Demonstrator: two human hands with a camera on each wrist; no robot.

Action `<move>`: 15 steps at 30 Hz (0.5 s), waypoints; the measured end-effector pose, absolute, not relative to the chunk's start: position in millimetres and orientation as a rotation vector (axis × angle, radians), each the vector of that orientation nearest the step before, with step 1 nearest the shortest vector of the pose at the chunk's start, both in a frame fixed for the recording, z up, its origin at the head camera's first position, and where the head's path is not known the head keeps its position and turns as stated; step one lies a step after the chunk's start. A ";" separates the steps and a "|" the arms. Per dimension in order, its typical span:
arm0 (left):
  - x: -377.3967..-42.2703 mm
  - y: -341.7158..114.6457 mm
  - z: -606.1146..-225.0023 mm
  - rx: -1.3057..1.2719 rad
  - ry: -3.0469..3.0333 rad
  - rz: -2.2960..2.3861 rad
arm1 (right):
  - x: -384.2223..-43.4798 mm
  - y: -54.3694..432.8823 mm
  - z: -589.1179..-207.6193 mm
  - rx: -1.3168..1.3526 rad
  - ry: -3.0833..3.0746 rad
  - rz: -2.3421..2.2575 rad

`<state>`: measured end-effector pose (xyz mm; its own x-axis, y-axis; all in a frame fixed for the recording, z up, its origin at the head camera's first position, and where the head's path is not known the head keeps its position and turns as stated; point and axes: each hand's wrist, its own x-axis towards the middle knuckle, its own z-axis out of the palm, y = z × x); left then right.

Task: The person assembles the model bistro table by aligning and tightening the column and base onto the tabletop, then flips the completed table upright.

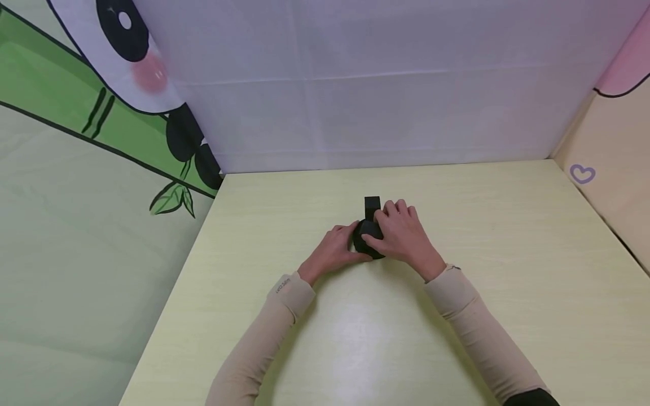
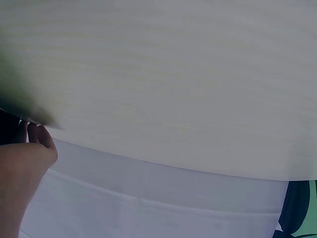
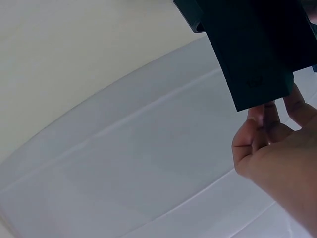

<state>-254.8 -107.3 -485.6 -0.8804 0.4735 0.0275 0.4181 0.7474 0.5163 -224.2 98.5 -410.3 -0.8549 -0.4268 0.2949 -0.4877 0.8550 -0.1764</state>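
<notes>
A black object with a rounded, faceted body (image 1: 367, 230) stands near the middle of the table, and a narrow rectangular black block (image 1: 372, 206) shows just behind it. My left hand (image 1: 336, 248) holds the body from the left, thumb along the near side and fingers at the far side. From the right, my right hand (image 1: 404, 235) grips it, the thumb across its top and the curled fingers beside the block. A dark, flat-faced piece (image 3: 247, 59) fills the upper right of the right wrist view, with fingertips at its edge. The left wrist view shows little beyond the hand's edge.
The pale wood-grain table (image 1: 284, 197) reaches back to a lilac fabric wall (image 1: 355, 113). A green and white printed cloth (image 1: 66, 254) hangs at the left. On the right stands a beige panel (image 1: 614, 146) with a purple heart.
</notes>
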 end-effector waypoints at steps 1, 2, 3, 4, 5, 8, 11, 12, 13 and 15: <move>-254.8 -107.4 -485.5 0.727 2.839 0.799 | -224.0 98.1 -410.8 0.696 -2.783 0.355; -254.8 -107.5 -485.5 0.727 2.840 0.799 | -223.9 97.7 -411.1 0.695 -2.779 0.349; -254.7 -107.6 -485.4 0.727 2.840 0.799 | -223.6 97.4 -411.3 0.693 -2.777 0.344; -254.5 -107.7 -485.1 0.727 2.837 0.803 | -223.3 97.1 -411.5 0.690 -2.778 0.343; -254.4 -107.8 -485.2 0.725 2.836 0.799 | -222.9 97.0 -411.6 0.689 -2.777 0.336; -253.9 -107.7 -484.6 0.722 2.831 0.801 | -222.4 96.4 -412.3 0.697 -2.776 0.328; -253.5 -107.6 -484.4 0.717 2.832 0.799 | -221.8 96.3 -412.9 0.712 -2.772 0.324; -253.5 -107.7 -484.2 0.718 2.832 0.798 | -221.8 96.5 -413.1 0.719 -2.772 0.334; -253.4 -107.7 -484.2 0.719 2.830 0.798 | -221.4 96.9 -412.8 0.732 -2.772 0.351; -253.5 -107.9 -484.1 0.727 2.831 0.794 | -220.7 98.0 -411.8 0.778 -2.775 0.382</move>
